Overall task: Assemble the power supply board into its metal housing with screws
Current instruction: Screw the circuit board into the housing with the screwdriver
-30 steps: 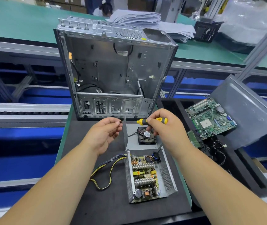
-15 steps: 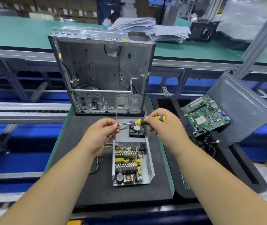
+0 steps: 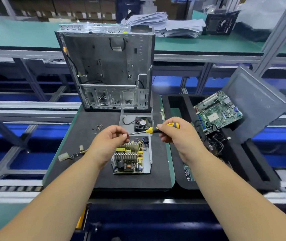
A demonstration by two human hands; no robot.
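So the power supply board [image 3: 130, 158] is already sitting inside its metal housing [image 3: 149, 153], which lies on the black mat [image 3: 79, 136] on your desk, right under your hands. Whether any screws are in yet I can't tell; nothing on the board's corners reads clearly from up here. Your right hand [image 3: 178, 136] has its fingers curled round the yellow-and-black handle of the screwdriver [image 3: 153, 130], shaft pointing left. Your left hand [image 3: 110, 140] is pinching at the tip of that shaft, and my guess is you're seating a screw on the bit, though the screw itself is too small to make out.

There's a little scatter of loose screws [image 3: 98, 128] on the mat just left of the fan [image 3: 143, 122], so plenty left to drive, I'd say. The housing's fan end stands open and the white connectors [image 3: 64, 156] trail off to the left. Looks like early days: board placed, fastening barely begun or about to begin.
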